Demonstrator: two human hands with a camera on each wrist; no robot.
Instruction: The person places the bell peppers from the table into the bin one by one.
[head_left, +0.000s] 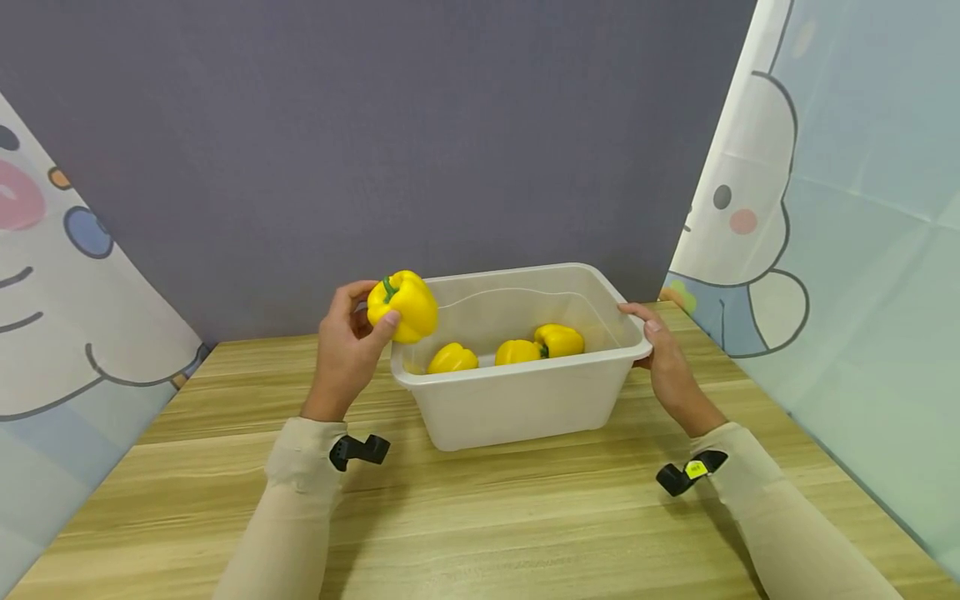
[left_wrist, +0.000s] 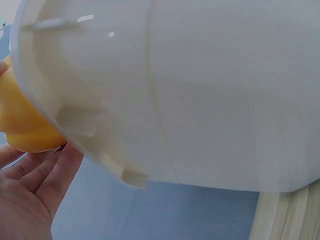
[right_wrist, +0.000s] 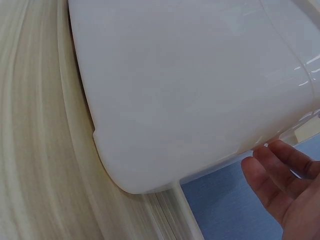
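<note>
In the head view my left hand [head_left: 345, 354] holds a yellow bell pepper [head_left: 414, 310] with a green stem, thumb on its near side. The pepper is at the left end of a white plastic bin [head_left: 525, 406], level with the rim or a little above it. My right hand [head_left: 670, 371] grips the bin's right rim, with fingers under the edge in the right wrist view. Three more yellow bell peppers lie inside: one at the left [head_left: 452, 358], one in the middle [head_left: 517, 352] and one at the right [head_left: 562, 340]. The near wall partly hides them.
The bin stands on a wood-grain table [head_left: 480, 517]. Behind it rises a dark grey panel [head_left: 420, 142]. Cartoon-printed sheets hang at the left [head_left: 67, 308] and right [head_left: 862, 333].
</note>
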